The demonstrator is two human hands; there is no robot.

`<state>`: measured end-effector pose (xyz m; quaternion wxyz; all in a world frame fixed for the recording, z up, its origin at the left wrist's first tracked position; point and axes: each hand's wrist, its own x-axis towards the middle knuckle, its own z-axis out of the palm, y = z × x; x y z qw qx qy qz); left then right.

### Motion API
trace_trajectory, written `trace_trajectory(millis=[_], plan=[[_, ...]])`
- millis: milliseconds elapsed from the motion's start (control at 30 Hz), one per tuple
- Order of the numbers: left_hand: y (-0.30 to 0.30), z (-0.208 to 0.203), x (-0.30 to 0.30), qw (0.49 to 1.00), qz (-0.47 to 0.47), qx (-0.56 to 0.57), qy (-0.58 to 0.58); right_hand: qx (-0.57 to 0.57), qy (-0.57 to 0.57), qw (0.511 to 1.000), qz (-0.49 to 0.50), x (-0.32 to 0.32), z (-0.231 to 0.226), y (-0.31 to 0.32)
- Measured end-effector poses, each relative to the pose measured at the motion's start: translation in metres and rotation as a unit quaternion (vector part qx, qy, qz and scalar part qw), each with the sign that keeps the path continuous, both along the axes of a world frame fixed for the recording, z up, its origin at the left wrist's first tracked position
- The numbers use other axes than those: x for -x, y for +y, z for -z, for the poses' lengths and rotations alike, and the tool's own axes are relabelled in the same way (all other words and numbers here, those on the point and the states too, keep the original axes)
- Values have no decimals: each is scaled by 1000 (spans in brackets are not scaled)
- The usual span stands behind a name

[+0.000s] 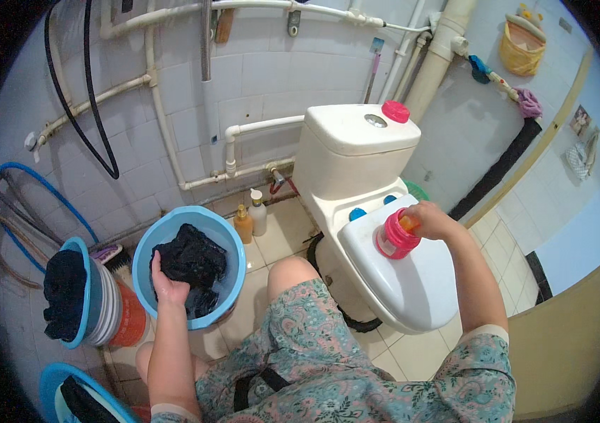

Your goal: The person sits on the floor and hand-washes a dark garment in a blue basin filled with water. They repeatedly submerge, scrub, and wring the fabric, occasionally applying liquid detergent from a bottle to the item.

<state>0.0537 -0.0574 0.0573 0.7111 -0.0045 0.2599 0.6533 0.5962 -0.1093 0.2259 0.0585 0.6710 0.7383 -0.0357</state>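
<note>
A light-blue basin on the floor at the left holds a soaked black cloth in soapy water. My left hand is in the basin, its fingers and thumb closed around the cloth's near-left edge. On the closed white toilet lid stands an open pink jar. My right hand is at the jar's mouth, fingers bent into it around something orange. Whether that is a scoop or the jar's contents cannot be made out. A pink screw lid rests on the toilet tank.
Two bottles stand between basin and toilet. Left of the basin, another blue basin with dark cloth sits on stacked buckets. A further tub is at lower left. A scrub brush lies by the wall. Hoses and pipes line the wall.
</note>
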Motion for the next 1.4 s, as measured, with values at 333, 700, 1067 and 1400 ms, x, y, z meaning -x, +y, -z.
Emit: trace_trajectory(millis=[333, 700, 1067, 1400], plan=[[-2, -2, 6, 1000, -12, 19, -3, -63, -72, 994, -47, -2, 3, 5], [-6, -4, 12, 1000, -20, 16, 7, -75, 121, 978, 155, 8, -92, -10], [-15, -43, 2, 981, -3, -178, -79, 25, 723, 689, 33, 199, -38, 66], [-12, -41, 21, 984, -48, -163, -54, -112, 628, 757, -142, 429, 104, 76]])
